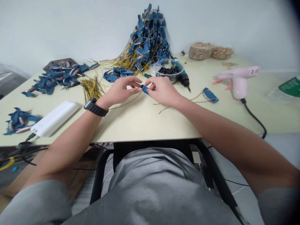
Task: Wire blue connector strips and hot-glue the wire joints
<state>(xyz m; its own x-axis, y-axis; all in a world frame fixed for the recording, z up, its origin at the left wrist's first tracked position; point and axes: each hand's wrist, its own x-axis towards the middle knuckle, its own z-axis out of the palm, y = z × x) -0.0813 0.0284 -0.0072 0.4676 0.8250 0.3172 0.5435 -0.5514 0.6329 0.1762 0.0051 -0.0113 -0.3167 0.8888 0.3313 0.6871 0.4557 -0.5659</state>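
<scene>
Over the middle of the table, a small blue piece (145, 90) is pinched between my two hands. My left hand (123, 90), with a black watch on the wrist, closes its thumb and fingertips on the piece's left end. From the other side my right hand (162, 90) grips it with thumb and bent fingers. A thin dark wire (127, 102) runs from near the left fingertips down to the left. The fingers cover much of the piece. Right of my hands lies another blue piece (210, 95) with thin wires attached.
Blue pieces with yellow and black wires form a tall heap (150, 40) by the wall. Around the table are a tub of black parts (169, 71), a green-and-black power tool (184, 78), a pink glue gun (239, 79), a wire bundle (92, 89) and a white box-shaped device (56, 118).
</scene>
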